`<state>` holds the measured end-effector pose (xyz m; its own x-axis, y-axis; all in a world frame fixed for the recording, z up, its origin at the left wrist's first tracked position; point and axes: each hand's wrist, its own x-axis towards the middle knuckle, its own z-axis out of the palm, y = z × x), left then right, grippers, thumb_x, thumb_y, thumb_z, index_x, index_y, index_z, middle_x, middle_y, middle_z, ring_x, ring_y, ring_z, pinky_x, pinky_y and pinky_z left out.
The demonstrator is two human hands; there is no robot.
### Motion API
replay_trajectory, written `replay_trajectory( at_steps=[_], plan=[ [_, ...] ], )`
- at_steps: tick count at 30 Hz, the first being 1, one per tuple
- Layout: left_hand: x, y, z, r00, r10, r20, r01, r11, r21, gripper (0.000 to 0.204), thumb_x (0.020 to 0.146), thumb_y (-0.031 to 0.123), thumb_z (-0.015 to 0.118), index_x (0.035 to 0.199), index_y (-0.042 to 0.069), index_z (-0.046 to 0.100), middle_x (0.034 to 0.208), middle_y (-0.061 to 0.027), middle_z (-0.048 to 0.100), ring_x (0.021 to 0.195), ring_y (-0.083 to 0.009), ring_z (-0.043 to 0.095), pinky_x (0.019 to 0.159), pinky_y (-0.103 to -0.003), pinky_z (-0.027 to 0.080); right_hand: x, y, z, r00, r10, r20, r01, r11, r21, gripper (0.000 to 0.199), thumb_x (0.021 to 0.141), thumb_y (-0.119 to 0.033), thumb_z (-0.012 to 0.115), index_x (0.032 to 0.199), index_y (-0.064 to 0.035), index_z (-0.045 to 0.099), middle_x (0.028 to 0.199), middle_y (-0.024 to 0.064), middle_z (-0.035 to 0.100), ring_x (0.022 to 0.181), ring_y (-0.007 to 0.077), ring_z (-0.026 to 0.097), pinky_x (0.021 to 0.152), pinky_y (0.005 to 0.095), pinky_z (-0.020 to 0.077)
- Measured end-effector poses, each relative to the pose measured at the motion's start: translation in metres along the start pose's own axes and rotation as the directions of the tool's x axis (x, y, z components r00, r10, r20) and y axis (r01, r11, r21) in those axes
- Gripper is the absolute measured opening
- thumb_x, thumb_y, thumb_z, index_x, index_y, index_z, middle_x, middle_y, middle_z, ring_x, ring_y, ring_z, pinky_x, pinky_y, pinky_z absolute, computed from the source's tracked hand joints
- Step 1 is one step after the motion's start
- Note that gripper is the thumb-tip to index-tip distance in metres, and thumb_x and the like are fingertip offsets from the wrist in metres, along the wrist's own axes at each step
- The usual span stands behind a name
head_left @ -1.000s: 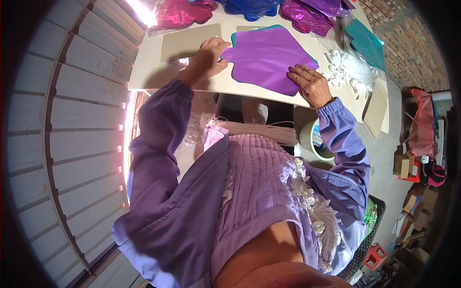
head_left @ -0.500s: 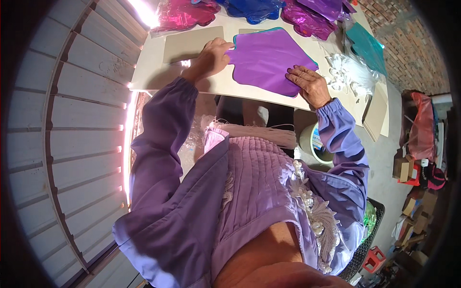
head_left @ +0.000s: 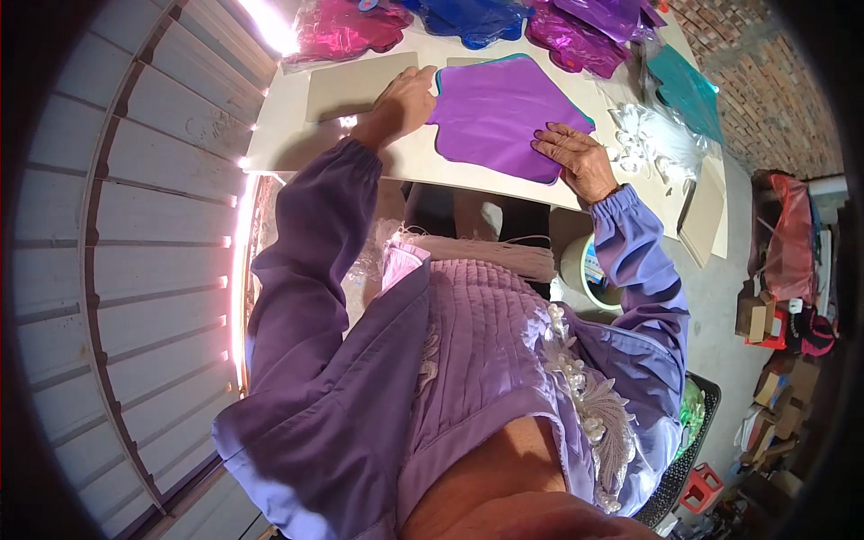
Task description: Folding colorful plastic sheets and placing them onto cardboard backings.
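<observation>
A flat purple bag-like sheet [head_left: 495, 112] with a notched outline lies on the pale table, a teal edge showing along its top and right sides. At the sheet's left edge my left hand [head_left: 407, 101] has its fingers bent and closed, covering the small tab there; the fingertips are partly hidden. My right hand [head_left: 580, 160] rests on the lower right part of the sheet, fingers stretched out and slightly apart. Under the left hand is a grey-beige flat board [head_left: 346, 85].
Pink [head_left: 351, 31], blue [head_left: 472, 20] and purple [head_left: 580, 40] plastic-wrapped packs line the table's far side. White ribbon-like pieces [head_left: 661, 139] and a teal pack [head_left: 686, 90] lie at the right. A pale round bucket [head_left: 585, 274] stands below the table edge. Ribbed wall [head_left: 162, 225] at left.
My left hand has shifted slightly to the right and now covers the sheet's left tab, which showed before. My right hand has moved very slightly left on the sheet.
</observation>
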<state>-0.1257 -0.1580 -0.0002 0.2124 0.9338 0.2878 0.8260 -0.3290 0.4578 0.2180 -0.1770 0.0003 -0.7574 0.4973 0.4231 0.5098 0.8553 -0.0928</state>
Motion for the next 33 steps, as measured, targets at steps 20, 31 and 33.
replay_trajectory(
  at_steps=[20, 31, 33],
  plan=[
    [0.044, 0.023, 0.024, 0.97, -0.242, -0.01, 0.242, 0.962, 0.123, 0.027, 0.089, 0.025, 0.064, 0.111, 0.008, 0.063, 0.112, -0.0183, 0.059, 0.105, -0.0365, 0.059, 0.088, -0.045, 0.047, -0.01, 0.006, -0.013, 0.999, 0.053, -0.013, -0.053, 0.999, 0.008, 0.055, 0.069, 0.007, 0.063, 0.121, -0.0106, 0.064, 0.125, 0.0097, 0.062, 0.118, 0.0321, 0.057, 0.099, 0.0405, 0.0476],
    [0.048, 0.019, 0.024, 0.959, -0.282, -0.033, 0.284, 0.947, 0.152, 0.025, 0.092, 0.023, 0.06, 0.112, 0.009, 0.063, 0.114, -0.0171, 0.06, 0.106, -0.0355, 0.059, 0.089, -0.045, 0.047, -0.016, 0.016, -0.004, 0.998, 0.044, -0.053, -0.038, 0.993, 0.113, 0.056, 0.066, 0.005, 0.064, 0.12, -0.0076, 0.063, 0.127, 0.0116, 0.06, 0.119, 0.034, 0.055, 0.1, 0.0425, 0.0468],
    [0.045, 0.016, 0.023, 0.956, -0.292, -0.036, 0.294, 0.944, 0.153, 0.025, 0.092, 0.022, 0.059, 0.113, 0.009, 0.063, 0.114, -0.017, 0.06, 0.106, -0.0354, 0.059, 0.089, -0.045, 0.047, -0.015, 0.011, -0.005, 0.999, 0.01, -0.042, -0.009, 0.999, 0.04, 0.054, 0.066, 0.006, 0.064, 0.119, -0.0077, 0.064, 0.124, 0.0105, 0.062, 0.117, 0.033, 0.057, 0.098, 0.0414, 0.0481]
  ],
)
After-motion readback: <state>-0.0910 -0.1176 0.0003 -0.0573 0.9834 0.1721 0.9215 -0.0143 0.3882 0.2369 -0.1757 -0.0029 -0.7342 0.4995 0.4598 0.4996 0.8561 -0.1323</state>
